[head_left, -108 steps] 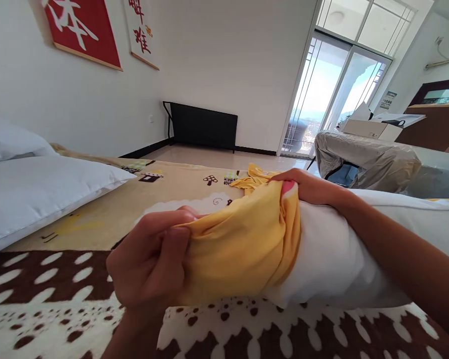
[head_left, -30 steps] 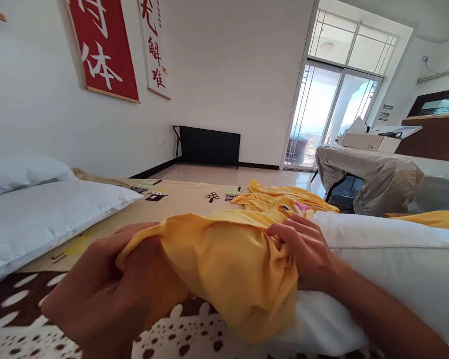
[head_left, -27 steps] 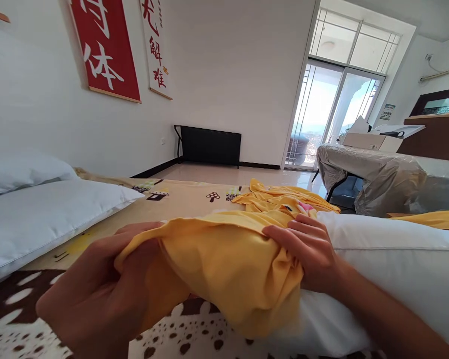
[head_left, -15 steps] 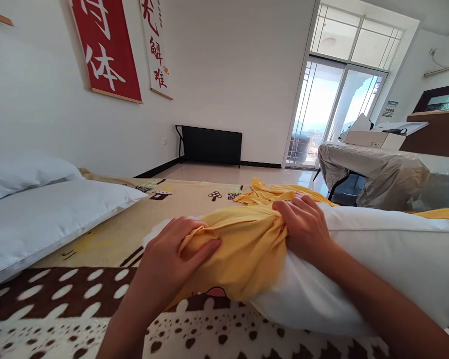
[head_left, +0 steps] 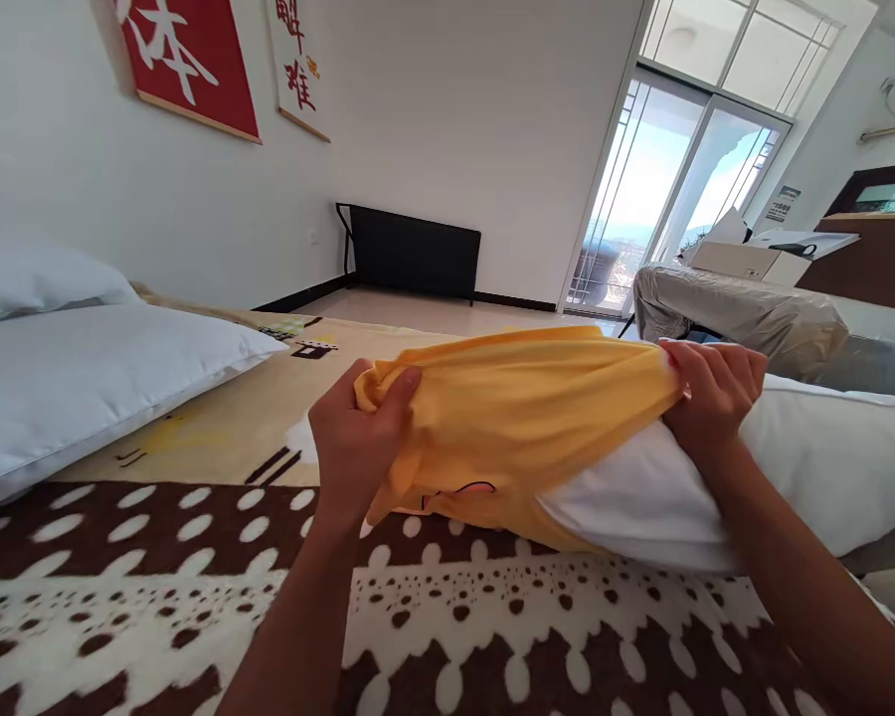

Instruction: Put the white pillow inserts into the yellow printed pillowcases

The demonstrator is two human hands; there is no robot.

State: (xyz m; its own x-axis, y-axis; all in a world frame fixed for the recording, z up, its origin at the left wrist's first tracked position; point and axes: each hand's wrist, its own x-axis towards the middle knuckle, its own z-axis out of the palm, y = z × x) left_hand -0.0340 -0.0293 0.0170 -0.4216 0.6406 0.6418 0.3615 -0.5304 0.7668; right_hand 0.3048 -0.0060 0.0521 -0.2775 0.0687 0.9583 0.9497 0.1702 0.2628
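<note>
Your left hand [head_left: 359, 428] and right hand [head_left: 716, 398] are clamping the soft yellow cloth cover [head_left: 514, 408] stretching between them.

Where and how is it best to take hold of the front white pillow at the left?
I would probably take the white pillow by its pointed right corner, coming from the right side: that corner narrows, reaches out over the beige sheet, and nothing lies on it. The left grip is the nearer one, though it is closed on the yellow cloth.
</note>
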